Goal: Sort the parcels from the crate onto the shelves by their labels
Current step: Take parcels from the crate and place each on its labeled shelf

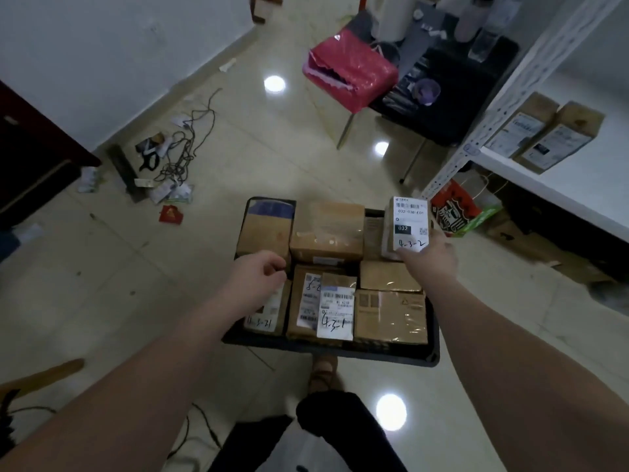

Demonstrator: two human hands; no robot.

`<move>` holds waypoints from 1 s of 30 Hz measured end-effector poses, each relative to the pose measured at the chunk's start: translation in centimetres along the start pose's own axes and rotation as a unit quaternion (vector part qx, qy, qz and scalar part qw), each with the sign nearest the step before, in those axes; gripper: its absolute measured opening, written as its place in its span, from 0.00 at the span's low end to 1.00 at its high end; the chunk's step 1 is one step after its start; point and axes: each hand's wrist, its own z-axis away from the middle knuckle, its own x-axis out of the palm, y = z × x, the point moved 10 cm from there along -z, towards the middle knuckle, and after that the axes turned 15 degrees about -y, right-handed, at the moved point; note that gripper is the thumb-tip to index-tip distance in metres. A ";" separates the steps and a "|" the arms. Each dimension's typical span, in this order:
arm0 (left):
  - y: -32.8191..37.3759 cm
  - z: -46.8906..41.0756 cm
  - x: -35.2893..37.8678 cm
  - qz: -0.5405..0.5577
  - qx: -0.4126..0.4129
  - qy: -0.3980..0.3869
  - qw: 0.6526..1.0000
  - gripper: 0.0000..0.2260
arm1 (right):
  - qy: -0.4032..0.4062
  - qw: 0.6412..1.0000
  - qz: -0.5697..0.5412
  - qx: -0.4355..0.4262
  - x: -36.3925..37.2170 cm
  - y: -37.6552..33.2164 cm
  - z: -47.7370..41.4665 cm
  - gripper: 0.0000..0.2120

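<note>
A black crate [374,352] stands on the floor in front of me, packed with several brown cardboard parcels. My right hand [432,257] holds a small parcel [406,223] upright above the crate's far right corner; its white label reads 4-3-2. My left hand [258,270] hangs over the crate's left side, fingers curled and nothing visibly in them, just above a parcel marked 4-3-21 [263,318]. Another parcel labelled 4-3-1 [335,310] lies near the crate's front middle.
A white metal shelf unit [510,97] stands at the right, with two boxes [544,134] on one shelf. A pink-covered chair [350,73] and a black table [449,97] are behind the crate. Cables and scraps [170,155] litter the floor at left.
</note>
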 end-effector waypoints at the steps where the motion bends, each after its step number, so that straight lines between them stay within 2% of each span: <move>1: -0.2 -0.8 0.2 0.001 -0.005 -0.005 1.000 0.11 | 0.002 1.000 0.017 0.013 0.1 -0.2 -0.8 0.38; 7: -2.7 -4.6 1.6 -0.022 -0.031 -0.074 0.997 0.11 | 0.029 0.998 0.022 0.054 1.5 -0.3 -5.0 0.46; 12: -4.3 -7.2 1.4 -0.022 -0.040 -0.097 0.994 0.10 | 0.024 0.996 0.006 0.090 3.3 1.5 -7.2 0.50; 16: -3.7 -7.4 1.5 -0.033 -0.023 -0.108 0.993 0.10 | 0.083 0.993 -0.032 0.072 2.4 1.4 -5.7 0.44; 23: 1.5 -5.2 2.1 -0.056 0.035 -0.153 0.986 0.15 | 0.146 0.978 -0.149 -0.019 1.0 -0.2 2.4 0.46; 25: 3.9 -4.2 2.4 -0.013 0.057 -0.169 0.984 0.19 | 0.150 0.972 -0.177 -0.048 0.8 -1.2 5.3 0.46; 27: 6.1 -3.1 3.0 0.086 0.063 -0.199 0.974 0.26 | 0.155 0.966 -0.189 -0.082 0.6 -2.4 8.4 0.50; 30: 8.7 -1.7 4.5 0.219 0.057 -0.253 0.941 0.42 | 0.158 0.959 -0.203 -0.122 0.0 -3.7 12.7 0.54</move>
